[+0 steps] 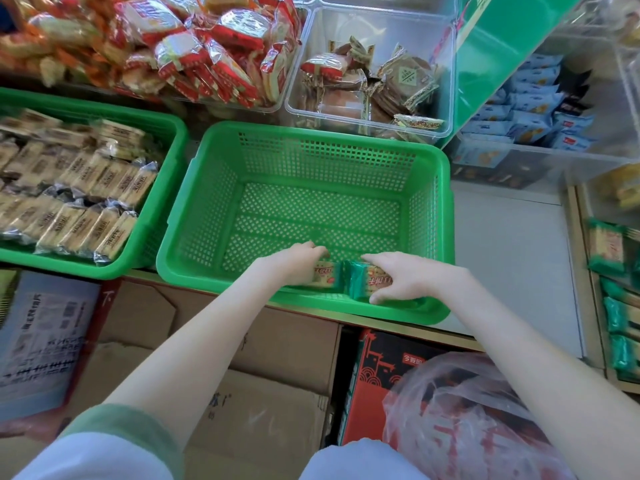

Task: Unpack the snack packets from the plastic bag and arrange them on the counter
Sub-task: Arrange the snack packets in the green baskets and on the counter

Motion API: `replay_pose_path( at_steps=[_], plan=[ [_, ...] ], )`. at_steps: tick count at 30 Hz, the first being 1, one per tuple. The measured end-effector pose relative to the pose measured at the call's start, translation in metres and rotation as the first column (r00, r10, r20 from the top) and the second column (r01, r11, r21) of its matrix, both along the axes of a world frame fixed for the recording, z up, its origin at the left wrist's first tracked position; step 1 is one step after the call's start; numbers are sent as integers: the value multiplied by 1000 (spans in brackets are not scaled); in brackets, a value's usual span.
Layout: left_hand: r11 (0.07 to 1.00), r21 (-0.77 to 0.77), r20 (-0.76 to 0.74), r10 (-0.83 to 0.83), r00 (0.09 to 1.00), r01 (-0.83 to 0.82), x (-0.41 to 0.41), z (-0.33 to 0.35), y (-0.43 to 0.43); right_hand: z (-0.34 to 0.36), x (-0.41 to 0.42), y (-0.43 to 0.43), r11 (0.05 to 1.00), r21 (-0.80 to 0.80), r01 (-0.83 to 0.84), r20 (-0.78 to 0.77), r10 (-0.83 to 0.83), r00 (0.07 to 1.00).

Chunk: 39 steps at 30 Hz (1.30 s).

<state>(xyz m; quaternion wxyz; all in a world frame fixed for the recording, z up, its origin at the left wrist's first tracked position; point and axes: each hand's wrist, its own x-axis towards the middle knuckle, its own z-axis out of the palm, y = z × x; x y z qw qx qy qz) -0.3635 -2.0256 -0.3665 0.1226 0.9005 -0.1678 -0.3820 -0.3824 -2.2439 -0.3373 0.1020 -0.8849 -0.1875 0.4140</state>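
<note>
A green perforated basket (311, 157) stands on the counter in the middle of the view. Both my hands reach into its near edge. My left hand (294, 263) grips a green-ended snack packet (327, 273). My right hand (408, 277) grips a second such packet (367, 280), thumb under it, right beside the first. The two packets touch end to end above the basket floor at the front wall. A clear plastic bag (471, 420) with reddish contents sits at lower right, below my right forearm.
A green basket (166, 140) full of tan packets stands at left. Clear bins hold red packets (194, 46) and brown packets (374, 88) behind. Green packets (609, 247) lie in a tray at right. Cardboard boxes (242, 375) sit below the counter edge.
</note>
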Motion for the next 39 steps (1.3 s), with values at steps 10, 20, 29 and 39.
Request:
replay_pose_path(
  at_steps=[10, 20, 29, 39],
  plan=[
    [968, -117, 282, 245, 928, -221, -31, 24, 15, 1, -13, -3, 984, -86, -154, 405, 176, 897],
    [947, -152, 361, 320, 876, -283, -38, 21, 52, -18, 15, 98, 995, 52, -86, 270, 69, 960],
    [977, 0, 262, 204, 943, -211, -28, 25, 35, -6, 14, 62, 992, 72, -104, 237, 84, 968],
    [892, -443, 656, 252, 712, 93, -69, 55, -171, 12, -71, -130, 803, 527, 280, 556, -574, 601]
  ],
)
